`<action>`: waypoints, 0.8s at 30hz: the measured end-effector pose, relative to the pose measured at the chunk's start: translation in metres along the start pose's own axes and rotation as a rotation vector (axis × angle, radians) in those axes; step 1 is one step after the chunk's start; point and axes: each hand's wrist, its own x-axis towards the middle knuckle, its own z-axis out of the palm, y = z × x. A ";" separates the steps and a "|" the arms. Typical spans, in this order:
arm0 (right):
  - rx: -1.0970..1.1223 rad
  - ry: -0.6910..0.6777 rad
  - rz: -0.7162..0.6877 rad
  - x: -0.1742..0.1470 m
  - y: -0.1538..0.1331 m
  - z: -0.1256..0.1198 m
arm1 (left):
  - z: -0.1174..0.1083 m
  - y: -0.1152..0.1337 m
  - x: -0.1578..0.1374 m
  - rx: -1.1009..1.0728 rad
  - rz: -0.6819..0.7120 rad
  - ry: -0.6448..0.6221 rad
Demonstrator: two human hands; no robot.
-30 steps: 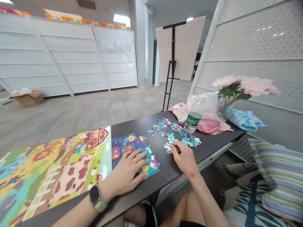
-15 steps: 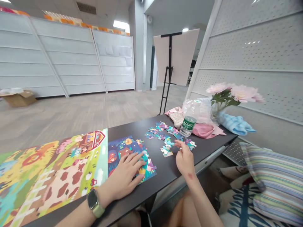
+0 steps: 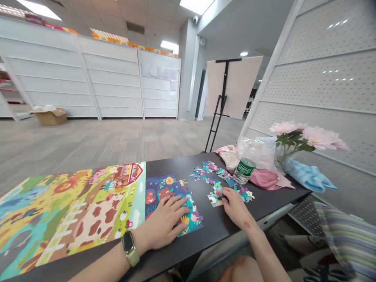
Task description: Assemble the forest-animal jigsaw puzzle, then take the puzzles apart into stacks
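Observation:
My left hand (image 3: pixel 167 217) lies flat with fingers spread over a partly joined jigsaw puzzle (image 3: pixel 194 225) of dark blue and teal with animals. A watch with a green band (image 3: pixel 131 247) is on that wrist. To the right, my right hand (image 3: pixel 235 203) reaches over the loose puzzle pieces (image 3: pixel 210 167). Its fingers are bent, and a dark gap shows between the index finger and thumb. The index fingertip is at a teal and white group of pieces (image 3: pixel 215 199); no held piece can be made out. More pieces (image 3: pixel 246 194) lie just beyond this hand.
A farm-animal picture sheet (image 3: pixel 96 219) covers the left of the dark table (image 3: pixel 176 166). A water bottle (image 3: pixel 245 168) stands behind the pieces, beside a pink cloth bag (image 3: pixel 266 178), blue cloth (image 3: pixel 308 176) and flowers (image 3: pixel 320 137). An easel (image 3: pixel 225 90) stands beyond.
The view has tilted up and turned left. My right hand has moved slightly left, its fingertips lower over the teal pieces. My left hand stays on the puzzle.

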 end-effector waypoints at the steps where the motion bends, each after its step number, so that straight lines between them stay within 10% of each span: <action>1: 0.026 -0.026 -0.019 0.003 0.004 -0.005 | -0.001 0.000 0.000 -0.001 -0.002 0.002; 18: 0.124 0.069 -0.030 0.009 0.002 -0.021 | 0.007 -0.007 -0.004 -0.050 0.030 0.091; 24: 0.236 0.101 -0.151 -0.017 -0.045 -0.020 | 0.012 -0.010 -0.004 -0.060 0.040 0.114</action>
